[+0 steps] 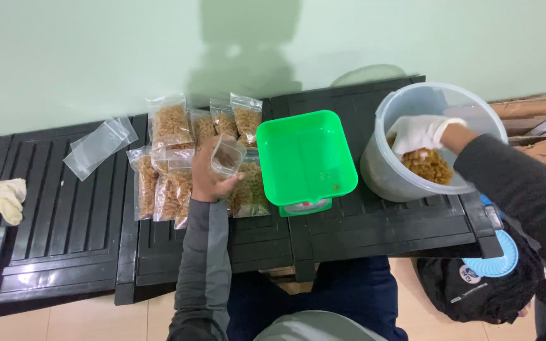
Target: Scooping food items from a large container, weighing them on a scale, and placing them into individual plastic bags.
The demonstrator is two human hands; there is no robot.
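A: The bare left hand [213,180] holds a small clear plastic zip bag [227,156] with its mouth open, fingers curled round it, above the pile of filled clear bags of golden-brown pasta pieces [172,183] near the middle of the black ribbed plastic bench [71,215].

B: And the right hand in the white glove [419,134]?

A: It is down inside the round translucent plastic bucket [393,170] at the bench's right end, fingers bunched over the loose pasta [428,165] — whether they have really closed on a handful, I cannot tell.

B: So what might go wrong?

A: My guess is spillage. The bag is well apart from the bucket, with the bright green square scale tray [304,155] between them, so a loose handful could shed pieces along the way. The bag's mouth is narrow and held by one hand only — it may fold shut.

B: Anything else?

A: The bucket sits near the front right corner, and a sleeve could nudge it. A spare empty clear bag [99,146] and a crumpled white glove [6,199] lie toward the left end, out of the way.
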